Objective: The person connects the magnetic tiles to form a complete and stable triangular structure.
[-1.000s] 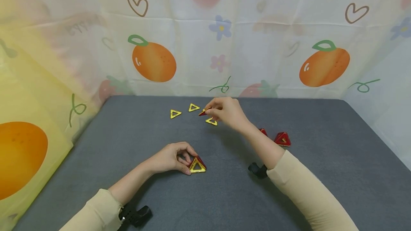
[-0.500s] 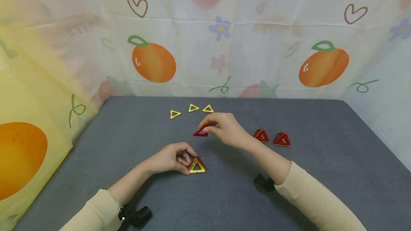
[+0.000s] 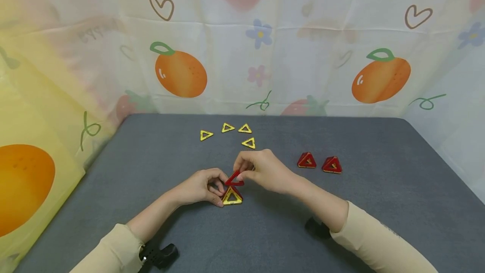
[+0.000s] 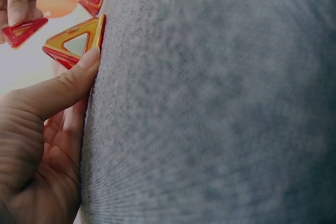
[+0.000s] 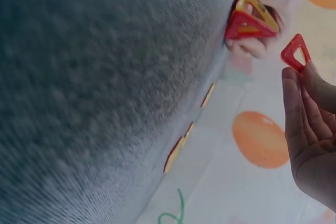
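Down the frame toward lower centre has come the red triangle, apart from and just above the pyramid. My right fingers pinch its corner, perhaps leaving edges free; my left fingers grip the pyramid, likely steadying it on the worktop.

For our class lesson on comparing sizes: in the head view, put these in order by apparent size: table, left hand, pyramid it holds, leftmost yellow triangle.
Largest to smallest:
1. Table
2. Left hand
3. Held pyramid, partly covered
4. Leftmost yellow triangle
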`<state>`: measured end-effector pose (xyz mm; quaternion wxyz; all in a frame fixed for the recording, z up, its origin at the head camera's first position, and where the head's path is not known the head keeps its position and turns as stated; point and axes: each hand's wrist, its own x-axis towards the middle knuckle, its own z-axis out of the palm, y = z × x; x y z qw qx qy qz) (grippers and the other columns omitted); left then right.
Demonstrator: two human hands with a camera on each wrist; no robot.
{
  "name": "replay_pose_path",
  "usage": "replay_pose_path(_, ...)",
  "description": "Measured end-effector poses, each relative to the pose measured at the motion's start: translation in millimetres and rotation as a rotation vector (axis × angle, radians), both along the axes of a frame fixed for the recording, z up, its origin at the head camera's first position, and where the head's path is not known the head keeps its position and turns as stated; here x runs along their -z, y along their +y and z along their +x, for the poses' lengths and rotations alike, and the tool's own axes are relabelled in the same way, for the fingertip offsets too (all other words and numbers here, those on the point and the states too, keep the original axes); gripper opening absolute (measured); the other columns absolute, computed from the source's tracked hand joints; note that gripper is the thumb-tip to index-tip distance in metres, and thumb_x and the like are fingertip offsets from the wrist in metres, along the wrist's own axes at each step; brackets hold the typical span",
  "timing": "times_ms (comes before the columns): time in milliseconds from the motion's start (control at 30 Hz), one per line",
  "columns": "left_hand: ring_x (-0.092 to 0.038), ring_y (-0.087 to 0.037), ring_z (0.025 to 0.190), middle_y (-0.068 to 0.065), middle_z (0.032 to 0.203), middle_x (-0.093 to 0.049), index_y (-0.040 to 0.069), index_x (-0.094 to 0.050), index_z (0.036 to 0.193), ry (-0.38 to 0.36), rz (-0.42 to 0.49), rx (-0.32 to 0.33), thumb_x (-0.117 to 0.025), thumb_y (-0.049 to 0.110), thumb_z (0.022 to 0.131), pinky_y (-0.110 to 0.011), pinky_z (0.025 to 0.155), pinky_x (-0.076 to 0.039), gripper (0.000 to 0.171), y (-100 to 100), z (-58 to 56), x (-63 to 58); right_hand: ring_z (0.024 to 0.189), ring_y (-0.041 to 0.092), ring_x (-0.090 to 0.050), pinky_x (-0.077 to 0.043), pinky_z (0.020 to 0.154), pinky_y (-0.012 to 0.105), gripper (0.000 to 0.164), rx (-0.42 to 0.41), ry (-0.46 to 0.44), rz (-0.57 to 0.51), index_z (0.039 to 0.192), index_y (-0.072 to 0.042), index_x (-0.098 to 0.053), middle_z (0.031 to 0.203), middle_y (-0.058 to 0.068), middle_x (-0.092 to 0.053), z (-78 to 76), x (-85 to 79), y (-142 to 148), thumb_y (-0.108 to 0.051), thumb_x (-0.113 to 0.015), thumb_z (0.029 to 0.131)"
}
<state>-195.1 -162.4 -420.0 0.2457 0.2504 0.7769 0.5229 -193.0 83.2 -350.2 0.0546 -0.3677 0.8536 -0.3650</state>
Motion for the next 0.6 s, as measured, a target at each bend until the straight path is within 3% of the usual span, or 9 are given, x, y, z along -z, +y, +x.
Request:
replay_pose_path(267,-0.066,-0.011,0.091,-0.007,0.098,-0.064,0.0,-0.061,0.117,0.0,0.014,0.009,-0.083,0.001,0.074,-0.025,0.08,-0.06,0.048,1,0.8,-0.2,0.076,0.003,-0.068,-0.053,0.067,0.016,0.008,-0.082,-0.017,0.016,0.094,-0.016,-0.07,0.085,-0.004,-0.075,6.7,6.0,-4,-0.012,-0.073,0.088)
replay_pose_path(600,-0.069,-0.017,0.091,-0.003,0.094,-0.065,0.002,-0.061,0.116,0.011,-0.017,-0.003,-0.084,0.004,0.073,-0.024,0.079,-0.06,0.048,0,1.7,-1.7,0.071,-0.002,-0.063,-0.051,0.064,0.014,0.008,-0.072,0.022,0.084,0.094,-0.015,-0.071,0.084,-0.004,-0.075,11.6,11.2,-14,-0.014,-0.075,0.087)
